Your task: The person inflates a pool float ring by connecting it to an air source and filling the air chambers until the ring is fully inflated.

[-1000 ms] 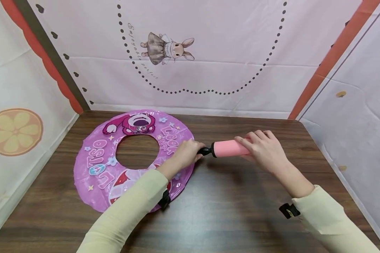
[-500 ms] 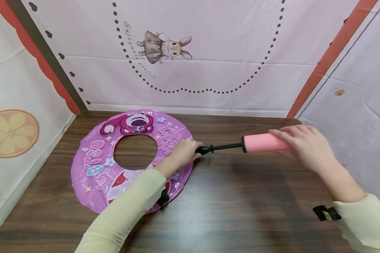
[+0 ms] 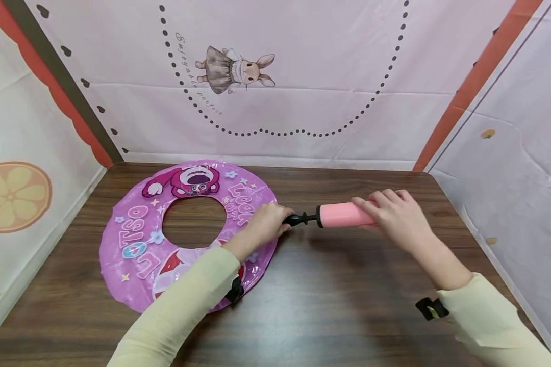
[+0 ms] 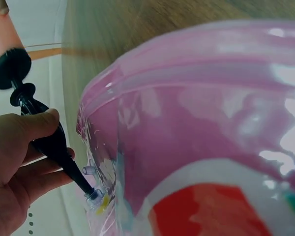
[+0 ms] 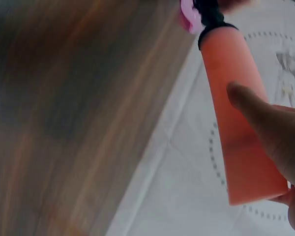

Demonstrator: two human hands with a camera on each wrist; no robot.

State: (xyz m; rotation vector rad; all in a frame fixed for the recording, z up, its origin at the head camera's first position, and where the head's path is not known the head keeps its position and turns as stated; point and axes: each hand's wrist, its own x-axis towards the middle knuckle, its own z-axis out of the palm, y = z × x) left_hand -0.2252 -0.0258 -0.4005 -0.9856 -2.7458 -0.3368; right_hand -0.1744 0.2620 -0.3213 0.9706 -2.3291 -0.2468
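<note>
A pink hand pump (image 3: 342, 215) with a black nozzle end lies level between my two hands, over the table. My left hand (image 3: 268, 223) grips its black handle part (image 4: 51, 140), and the tapered tip sits in the clear valve (image 4: 94, 197) at the side of a purple swim ring (image 4: 187, 123). Around the pink barrel (image 5: 241, 123) my right hand (image 3: 397, 216) is wrapped, thumb along its side. A short stretch of black rod shows between barrel and handle. The swim ring (image 3: 128, 224), printed with a bear and letters, lies flat and partly filled, its near part hidden under my left forearm.
A dark wood-grain table (image 3: 330, 316) carries the ring and runs up to a pale printed cloth wall (image 3: 321, 102) at the back. More cloth walls close off the left and right sides. Each wrist wears a black strap mount (image 3: 431, 309).
My right hand drew the barrel out to the right, baring a long black rod, then brought it back left until little rod shows. My left hand stays at the valve.
</note>
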